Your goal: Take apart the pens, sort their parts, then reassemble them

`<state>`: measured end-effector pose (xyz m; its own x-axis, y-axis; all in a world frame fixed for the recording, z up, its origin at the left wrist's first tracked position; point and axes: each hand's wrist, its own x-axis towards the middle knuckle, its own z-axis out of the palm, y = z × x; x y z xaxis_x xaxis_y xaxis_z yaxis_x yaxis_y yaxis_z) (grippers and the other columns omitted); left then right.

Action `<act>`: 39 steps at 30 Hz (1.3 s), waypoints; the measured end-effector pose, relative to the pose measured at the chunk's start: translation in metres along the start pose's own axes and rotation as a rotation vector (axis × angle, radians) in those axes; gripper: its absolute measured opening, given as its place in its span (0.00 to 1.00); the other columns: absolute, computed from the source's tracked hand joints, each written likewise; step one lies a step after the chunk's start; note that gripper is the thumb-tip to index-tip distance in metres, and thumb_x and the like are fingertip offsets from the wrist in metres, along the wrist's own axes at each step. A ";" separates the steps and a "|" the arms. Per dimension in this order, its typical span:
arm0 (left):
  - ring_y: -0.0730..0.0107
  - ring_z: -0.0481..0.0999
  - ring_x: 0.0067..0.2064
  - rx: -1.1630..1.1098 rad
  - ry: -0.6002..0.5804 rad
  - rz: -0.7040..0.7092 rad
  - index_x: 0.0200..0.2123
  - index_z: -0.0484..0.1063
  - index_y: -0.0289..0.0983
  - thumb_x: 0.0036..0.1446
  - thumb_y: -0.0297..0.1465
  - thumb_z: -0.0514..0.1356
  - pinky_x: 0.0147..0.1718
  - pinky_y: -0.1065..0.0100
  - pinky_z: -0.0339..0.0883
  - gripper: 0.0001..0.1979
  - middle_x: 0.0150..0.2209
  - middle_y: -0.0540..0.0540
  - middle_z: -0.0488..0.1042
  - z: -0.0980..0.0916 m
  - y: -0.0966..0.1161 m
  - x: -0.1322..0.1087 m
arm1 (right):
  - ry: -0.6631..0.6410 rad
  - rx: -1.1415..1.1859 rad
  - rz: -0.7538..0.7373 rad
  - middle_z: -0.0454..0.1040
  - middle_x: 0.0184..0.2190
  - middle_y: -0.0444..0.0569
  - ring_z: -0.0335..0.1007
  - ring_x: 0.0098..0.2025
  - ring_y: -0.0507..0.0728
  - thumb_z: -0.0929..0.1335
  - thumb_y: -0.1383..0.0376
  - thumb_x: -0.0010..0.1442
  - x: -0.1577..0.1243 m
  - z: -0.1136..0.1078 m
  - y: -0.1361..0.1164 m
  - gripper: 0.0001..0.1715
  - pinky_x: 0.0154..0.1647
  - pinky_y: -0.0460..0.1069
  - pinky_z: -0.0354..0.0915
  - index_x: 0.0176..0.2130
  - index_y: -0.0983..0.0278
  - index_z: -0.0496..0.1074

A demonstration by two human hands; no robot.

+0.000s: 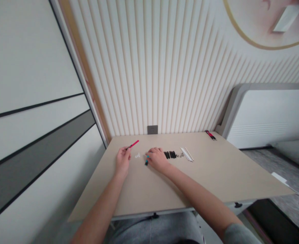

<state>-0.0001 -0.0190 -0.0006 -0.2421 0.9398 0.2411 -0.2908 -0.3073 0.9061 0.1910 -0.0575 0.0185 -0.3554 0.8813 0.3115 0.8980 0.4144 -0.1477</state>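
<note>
Left hand [122,161]: As I watch from afar, its fingers [127,150] pinch a slim red tube [133,144], lifted off the worktop.
Right hand [156,159]: curled fingers [149,154] sit at a small teal-and-black piece [146,162]; I cannot tell if they pinch it.
Worktop [202,176]: smooth, pale; clear plastic bits [137,155] between the hands, black cylinders [170,155], white sticks [186,154] beyond.
Far edge: red-and-black object [210,135], wall socket [152,129].

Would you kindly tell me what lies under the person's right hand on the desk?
The right hand rests over the beige tabletop, and a dark piece with a teal tip shows beside its fingers. Anything directly beneath the palm is covered and cannot be seen.
</note>
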 end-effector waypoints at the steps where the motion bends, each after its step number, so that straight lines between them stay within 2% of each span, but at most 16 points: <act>1: 0.78 0.63 0.22 0.068 -0.012 0.018 0.37 0.71 0.36 0.49 0.39 0.68 0.21 0.76 0.54 0.17 0.24 0.54 0.68 -0.001 -0.002 -0.001 | -0.034 -0.011 0.004 0.74 0.45 0.51 0.64 0.49 0.60 0.63 0.63 0.65 0.010 0.004 -0.009 0.13 0.49 0.54 0.53 0.45 0.59 0.75; 4: 0.72 0.68 0.27 0.232 -0.025 0.062 0.37 0.72 0.36 0.50 0.38 0.67 0.27 0.73 0.60 0.15 0.26 0.51 0.71 -0.007 -0.007 0.000 | -0.075 -0.025 0.016 0.75 0.43 0.53 0.66 0.47 0.61 0.63 0.62 0.65 0.029 0.015 -0.027 0.13 0.47 0.54 0.54 0.42 0.61 0.76; 8: 0.63 0.72 0.34 0.405 0.005 0.099 0.34 0.74 0.36 0.50 0.36 0.66 0.35 0.68 0.63 0.11 0.31 0.46 0.74 -0.015 -0.012 0.002 | -0.078 -0.029 0.025 0.76 0.41 0.54 0.66 0.46 0.61 0.61 0.63 0.66 0.033 0.025 -0.033 0.16 0.46 0.55 0.53 0.39 0.63 0.77; 15: 0.62 0.73 0.34 0.432 -0.013 0.079 0.34 0.74 0.36 0.51 0.36 0.65 0.36 0.66 0.63 0.10 0.31 0.46 0.75 -0.015 -0.015 0.002 | -0.088 -0.029 0.035 0.77 0.40 0.56 0.68 0.45 0.60 0.61 0.65 0.66 0.032 0.029 -0.029 0.16 0.46 0.54 0.54 0.39 0.65 0.77; 20: 0.62 0.73 0.35 0.440 -0.055 0.088 0.34 0.75 0.37 0.51 0.36 0.65 0.37 0.66 0.63 0.09 0.31 0.46 0.76 -0.013 -0.014 0.001 | -0.061 -0.013 0.028 0.78 0.40 0.55 0.69 0.46 0.60 0.62 0.67 0.65 0.026 0.020 -0.021 0.14 0.47 0.54 0.55 0.37 0.64 0.77; 22: 0.62 0.73 0.35 0.441 -0.091 0.090 0.34 0.75 0.37 0.51 0.35 0.64 0.38 0.66 0.63 0.09 0.31 0.46 0.76 -0.012 -0.014 0.000 | -0.014 0.056 0.026 0.78 0.41 0.53 0.69 0.47 0.59 0.62 0.65 0.66 0.017 0.015 -0.010 0.13 0.48 0.53 0.57 0.39 0.62 0.76; 24: 0.62 0.73 0.35 0.429 -0.146 0.079 0.35 0.75 0.37 0.52 0.36 0.64 0.38 0.66 0.63 0.09 0.31 0.46 0.76 -0.008 -0.013 -0.003 | 0.112 0.312 0.066 0.78 0.40 0.51 0.71 0.44 0.58 0.62 0.62 0.66 0.003 0.012 0.007 0.14 0.47 0.52 0.60 0.41 0.61 0.76; 27: 0.63 0.73 0.35 0.384 -0.248 0.039 0.36 0.75 0.37 0.52 0.36 0.65 0.37 0.67 0.63 0.11 0.33 0.46 0.77 0.002 -0.008 -0.009 | 0.239 0.742 0.187 0.79 0.38 0.51 0.74 0.37 0.57 0.63 0.58 0.64 -0.020 0.013 0.035 0.17 0.40 0.51 0.66 0.42 0.63 0.77; 29: 0.64 0.73 0.35 0.351 -0.323 0.001 0.36 0.76 0.37 0.51 0.37 0.66 0.36 0.68 0.62 0.11 0.34 0.46 0.77 0.009 -0.003 -0.015 | 0.317 0.873 0.253 0.80 0.38 0.52 0.74 0.37 0.58 0.64 0.57 0.62 -0.035 0.015 0.048 0.17 0.39 0.52 0.68 0.41 0.64 0.77; 33: 0.64 0.71 0.32 0.368 -0.440 -0.030 0.34 0.78 0.38 0.50 0.37 0.66 0.34 0.69 0.62 0.10 0.32 0.46 0.77 0.018 0.004 -0.024 | 0.407 0.849 0.270 0.80 0.38 0.53 0.74 0.39 0.59 0.66 0.57 0.60 -0.051 0.016 0.055 0.15 0.39 0.52 0.68 0.39 0.62 0.79; 39: 0.67 0.69 0.29 0.417 -0.486 -0.019 0.35 0.78 0.38 0.51 0.37 0.65 0.31 0.71 0.61 0.10 0.32 0.47 0.77 0.019 0.006 -0.026 | 0.412 0.812 0.244 0.80 0.39 0.52 0.74 0.40 0.59 0.67 0.59 0.59 -0.052 0.007 0.044 0.14 0.41 0.53 0.68 0.42 0.61 0.78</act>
<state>0.0220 -0.0424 0.0053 0.2350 0.9351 0.2651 0.1169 -0.2980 0.9474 0.2467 -0.0833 -0.0106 0.0773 0.8791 0.4703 0.4252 0.3976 -0.8131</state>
